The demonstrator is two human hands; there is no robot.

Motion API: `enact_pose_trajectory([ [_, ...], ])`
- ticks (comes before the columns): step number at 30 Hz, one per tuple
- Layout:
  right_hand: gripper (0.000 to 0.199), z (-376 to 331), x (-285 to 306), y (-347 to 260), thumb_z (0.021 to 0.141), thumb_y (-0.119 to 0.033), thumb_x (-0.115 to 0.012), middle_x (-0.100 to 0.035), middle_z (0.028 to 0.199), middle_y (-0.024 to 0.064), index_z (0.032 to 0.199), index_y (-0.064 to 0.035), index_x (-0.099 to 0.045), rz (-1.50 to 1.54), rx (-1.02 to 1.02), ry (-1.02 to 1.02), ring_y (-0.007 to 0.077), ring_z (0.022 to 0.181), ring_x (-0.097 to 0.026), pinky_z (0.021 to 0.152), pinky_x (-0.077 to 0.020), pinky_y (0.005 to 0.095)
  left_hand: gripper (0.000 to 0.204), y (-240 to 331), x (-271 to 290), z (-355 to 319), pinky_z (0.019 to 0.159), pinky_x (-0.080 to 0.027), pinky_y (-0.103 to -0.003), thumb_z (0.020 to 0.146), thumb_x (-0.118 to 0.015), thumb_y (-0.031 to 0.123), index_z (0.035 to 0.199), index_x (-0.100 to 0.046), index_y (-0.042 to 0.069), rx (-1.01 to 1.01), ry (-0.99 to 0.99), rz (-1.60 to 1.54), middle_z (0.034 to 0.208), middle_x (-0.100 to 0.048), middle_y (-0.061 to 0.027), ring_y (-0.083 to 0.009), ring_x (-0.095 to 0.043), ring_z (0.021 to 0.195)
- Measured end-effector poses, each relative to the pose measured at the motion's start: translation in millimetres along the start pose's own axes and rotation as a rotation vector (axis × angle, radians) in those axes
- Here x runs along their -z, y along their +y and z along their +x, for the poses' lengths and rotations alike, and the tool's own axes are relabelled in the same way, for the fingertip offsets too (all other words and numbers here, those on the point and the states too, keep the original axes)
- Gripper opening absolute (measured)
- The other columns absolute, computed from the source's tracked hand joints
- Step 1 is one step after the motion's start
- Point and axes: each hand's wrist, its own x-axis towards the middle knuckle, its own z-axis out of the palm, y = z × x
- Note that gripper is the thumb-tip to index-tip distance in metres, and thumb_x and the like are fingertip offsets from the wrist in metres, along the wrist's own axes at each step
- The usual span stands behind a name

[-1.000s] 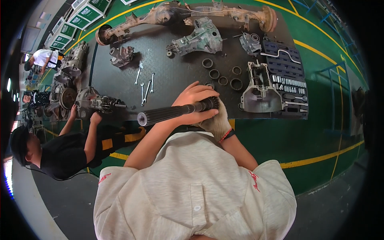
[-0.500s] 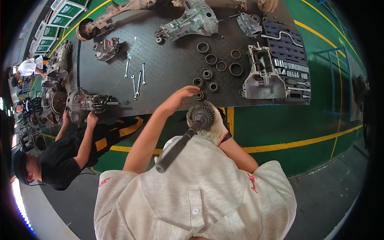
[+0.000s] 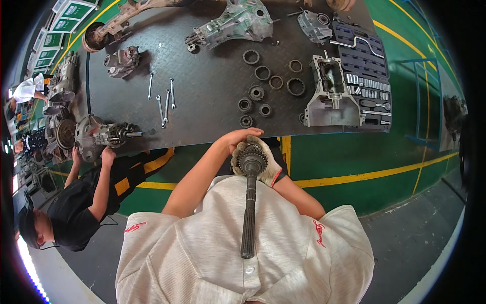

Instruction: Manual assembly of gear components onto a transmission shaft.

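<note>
A dark steel gear shaft point(image 3: 249, 213) is held in front of my chest, gear end away from me and its long splined end pointing back over my shirt. My right hand point(image 3: 271, 166), in a pale knitted glove, is closed round the gear end from beneath. My bare left hand point(image 3: 242, 137) lies against the far side of the gears, its fingers pressed together and bent over them; the thumb is mostly hidden. Just beyond, a small gear point(image 3: 246, 121) lies near the table's edge. Behind it lie several loose gears and rings, among them a toothed ring point(image 3: 295, 86).
An opened gearbox housing point(image 3: 334, 96) stands right on the metal-topped table point(image 3: 202, 96), beside a socket set point(image 3: 367, 76). Several wrenches point(image 3: 166, 106) lie left of centre. A large casing point(image 3: 235, 25) sits farther back. At left, a person in black point(image 3: 83, 207) handles another gearbox point(image 3: 96, 134).
My left hand has come from over the small gears to the shaft's gear end. The shaft has swung from slanting left to pointing nearly straight back at me.
</note>
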Motion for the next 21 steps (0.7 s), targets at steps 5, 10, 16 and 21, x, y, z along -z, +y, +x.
enact_pose_trajectory([
  [5, 0.044, -5, 3, -8, 0.105, -0.051, -0.058, -0.077, 0.102, 0.0155, 0.106, -0.0093, -0.073, 0.045, -0.089, -0.048, 0.0388, 0.094, -0.075, 0.082, -0.0619, 0.0599, 0.050, -10, 13, 59, 0.081, -0.063, -0.035, 0.107, -0.069, 0.028, 0.147, -0.056, 0.000, -0.088, 0.251, -0.045, 0.115, -0.066, -0.0112, -0.0188, -0.070, 0.096],
  [10, 0.044, -12, -13, -9, 0.106, -0.047, -0.057, -0.075, 0.094, 0.0178, 0.102, -0.0053, -0.071, -0.010, 0.002, 0.044, 0.0420, 0.088, -0.075, 0.083, -0.0632, 0.0627, 0.024, -26, 51, 115, 0.064, -0.052, -0.034, 0.110, -0.058, 0.017, 0.106, -0.066, -0.005, 0.007, 0.016, -0.254, 0.075, -0.063, -0.0043, -0.0176, -0.062, 0.069],
  [16, 0.034, -36, -32, -14, 0.109, -0.033, -0.056, -0.075, 0.098, 0.0180, 0.112, -0.0011, -0.066, -0.137, 0.066, 0.267, 0.0366, 0.083, -0.075, 0.079, -0.0669, 0.0536, 0.018, -8, -26, 81, 0.056, -0.041, -0.032, 0.111, -0.052, 0.016, 0.095, -0.053, 0.011, -0.066, 0.296, 0.021, 0.073, -0.046, 0.0034, -0.0119, -0.045, 0.063],
  [21, 0.027, -48, -27, -5, 0.111, -0.030, -0.055, -0.073, 0.097, 0.0131, 0.114, -0.0045, -0.065, -0.207, 0.159, 0.372, 0.0288, 0.080, -0.075, 0.074, -0.0670, 0.0434, 0.020, -20, -37, 90, 0.053, -0.045, -0.042, 0.107, -0.055, 0.013, 0.093, -0.063, 0.001, -0.144, 0.339, -0.097, 0.072, -0.058, -0.0093, -0.0223, -0.052, 0.058],
])
